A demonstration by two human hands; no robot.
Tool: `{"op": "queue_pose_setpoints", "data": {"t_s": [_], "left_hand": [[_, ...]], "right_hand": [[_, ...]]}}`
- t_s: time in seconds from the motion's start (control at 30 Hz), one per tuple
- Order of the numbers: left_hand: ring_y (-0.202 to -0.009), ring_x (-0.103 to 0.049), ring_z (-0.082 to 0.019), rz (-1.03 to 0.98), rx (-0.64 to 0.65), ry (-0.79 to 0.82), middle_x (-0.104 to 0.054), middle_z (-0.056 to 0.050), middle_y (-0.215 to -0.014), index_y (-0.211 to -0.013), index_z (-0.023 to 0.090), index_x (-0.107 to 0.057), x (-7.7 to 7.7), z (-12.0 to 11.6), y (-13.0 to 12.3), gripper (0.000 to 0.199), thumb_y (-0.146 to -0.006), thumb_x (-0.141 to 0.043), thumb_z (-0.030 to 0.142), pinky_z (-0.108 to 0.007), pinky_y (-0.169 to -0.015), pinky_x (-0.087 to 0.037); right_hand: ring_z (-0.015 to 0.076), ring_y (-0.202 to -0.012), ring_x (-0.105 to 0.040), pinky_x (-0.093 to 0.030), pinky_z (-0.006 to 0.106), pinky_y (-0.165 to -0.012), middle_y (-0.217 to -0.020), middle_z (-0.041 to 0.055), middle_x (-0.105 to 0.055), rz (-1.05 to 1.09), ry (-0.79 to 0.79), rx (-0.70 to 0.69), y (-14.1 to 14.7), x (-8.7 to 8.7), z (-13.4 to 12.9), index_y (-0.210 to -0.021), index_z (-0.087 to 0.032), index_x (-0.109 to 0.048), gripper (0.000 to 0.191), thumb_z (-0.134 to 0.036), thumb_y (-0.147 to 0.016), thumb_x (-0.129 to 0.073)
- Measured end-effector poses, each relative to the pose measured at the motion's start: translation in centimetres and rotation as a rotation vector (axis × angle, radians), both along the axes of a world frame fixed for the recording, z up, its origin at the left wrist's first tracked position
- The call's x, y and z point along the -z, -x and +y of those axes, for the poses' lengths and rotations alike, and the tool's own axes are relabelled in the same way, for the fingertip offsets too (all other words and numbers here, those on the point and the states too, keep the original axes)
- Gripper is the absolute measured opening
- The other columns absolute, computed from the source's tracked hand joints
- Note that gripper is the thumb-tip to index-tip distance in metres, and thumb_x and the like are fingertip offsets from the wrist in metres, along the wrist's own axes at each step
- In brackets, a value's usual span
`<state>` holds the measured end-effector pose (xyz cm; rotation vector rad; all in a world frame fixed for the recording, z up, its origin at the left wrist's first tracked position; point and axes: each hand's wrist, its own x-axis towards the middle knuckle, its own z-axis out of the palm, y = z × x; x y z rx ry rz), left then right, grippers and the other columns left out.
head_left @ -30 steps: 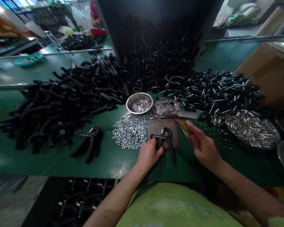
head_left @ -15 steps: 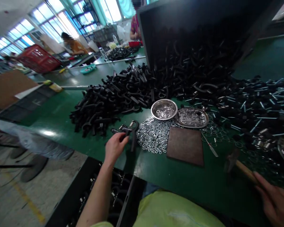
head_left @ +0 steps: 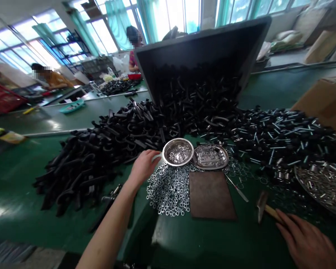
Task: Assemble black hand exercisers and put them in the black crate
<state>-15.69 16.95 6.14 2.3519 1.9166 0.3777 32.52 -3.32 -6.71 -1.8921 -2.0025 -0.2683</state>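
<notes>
My left hand (head_left: 145, 164) reaches over the bench beside the round metal bowl (head_left: 178, 152) of small parts. Its fingers point toward the bowl's left rim and look apart, with nothing seen in them. Just below lies a spread of small nuts (head_left: 170, 190). My right hand (head_left: 306, 237) is closed round the wooden handle of a hammer (head_left: 264, 209) at the lower right. Between the hands lies a flat brown pad (head_left: 211, 195). A black part with metal fittings (head_left: 110, 200) rests left of my left forearm.
Black curved parts (head_left: 100, 149) are heaped at left and spill from a large tipped bin (head_left: 201, 48). An oval tray (head_left: 211, 156), a thin tool (head_left: 238, 188), bolts (head_left: 280, 130) and a wide dish (head_left: 322, 186) stand right. Two people sit beyond.
My left hand has let go of the black part and moved up to the bowl. My right hand still holds the hammer. The camera view has turned to the right.
</notes>
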Motion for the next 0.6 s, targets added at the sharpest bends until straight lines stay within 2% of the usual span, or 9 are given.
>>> {"op": "queue_pose_setpoints", "data": {"t_s": [0.07,0.1,0.17,0.27,0.4,0.5,0.6], "left_hand": [[-0.107,-0.055,-0.019,0.051,0.160,0.026,-0.063,-0.006,-0.114,-0.112,0.024,-0.063,0.4,5.7,-5.1,0.030,-0.089,-0.045,0.028,-0.028,-0.094,-0.042],[-0.110,-0.054,-0.018,0.102,0.199,0.065,-0.061,-0.006,-0.118,-0.116,0.025,-0.061,0.7,8.3,-7.3,0.031,-0.089,-0.045,0.024,-0.027,-0.094,-0.041],[-0.112,-0.053,-0.019,0.126,0.218,0.082,-0.061,-0.008,-0.118,-0.119,0.025,-0.059,1.4,12.7,-11.1,0.036,-0.087,-0.045,0.016,-0.028,-0.093,-0.041],[-0.105,-0.057,-0.023,0.144,0.199,0.118,-0.063,-0.013,-0.110,-0.118,0.022,-0.059,2.5,17.1,-14.6,0.036,-0.086,-0.046,0.013,-0.033,-0.086,-0.043],[-0.097,-0.060,-0.028,0.118,0.169,0.151,-0.066,-0.015,-0.090,-0.100,0.016,-0.067,3.8,19.9,-16.2,0.024,-0.085,-0.049,0.017,-0.036,-0.081,-0.043],[-0.096,-0.060,-0.029,0.029,0.153,0.147,-0.066,-0.013,-0.080,-0.093,0.018,-0.069,4.1,20.3,-16.2,0.019,-0.082,-0.054,0.018,-0.034,-0.079,-0.042],[-0.089,-0.061,-0.027,-0.105,0.123,0.140,-0.065,-0.008,-0.074,-0.098,0.020,-0.067,3.5,20.0,-15.5,0.020,-0.079,-0.060,0.018,-0.034,-0.076,-0.042]], "right_hand": [[0.0317,-0.086,-0.062,-0.048,0.046,-0.067,-0.098,0.0129,-0.067,-0.079,-0.003,-0.015,-0.3,0.5,0.2,-0.108,-0.023,-0.066,0.039,-0.040,-0.085,-0.039],[0.0313,-0.086,-0.063,-0.049,0.045,-0.068,-0.098,0.0130,-0.067,-0.108,0.003,-0.015,-0.5,0.7,0.1,-0.109,-0.023,-0.066,0.039,-0.040,-0.086,-0.039],[0.0304,-0.090,-0.063,-0.049,0.045,-0.072,-0.100,0.0125,-0.067,-0.123,0.020,0.016,-0.7,1.1,-0.1,-0.112,-0.022,-0.065,0.039,-0.039,-0.087,-0.040],[0.0292,-0.095,-0.062,-0.048,0.045,-0.079,-0.104,0.0113,-0.067,-0.114,0.054,0.047,-0.5,1.0,-0.3,-0.114,-0.022,-0.065,0.039,-0.038,-0.089,-0.039],[0.0263,-0.096,-0.061,-0.048,0.042,-0.083,-0.105,0.0104,-0.067,-0.094,0.080,0.070,0.2,0.2,-0.1,-0.113,-0.021,-0.065,0.035,-0.037,-0.089,-0.045],[0.0257,-0.098,-0.060,-0.048,0.042,-0.085,-0.107,0.0110,-0.066,-0.073,0.094,0.087,0.6,-0.4,0.0,-0.114,-0.020,-0.064,0.034,-0.037,-0.089,-0.048],[0.0255,-0.099,-0.059,-0.048,0.042,-0.084,-0.107,0.0117,-0.066,-0.057,0.088,0.084,0.9,-0.8,-0.1,-0.114,-0.018,-0.064,0.033,-0.035,-0.090,-0.049]]}}
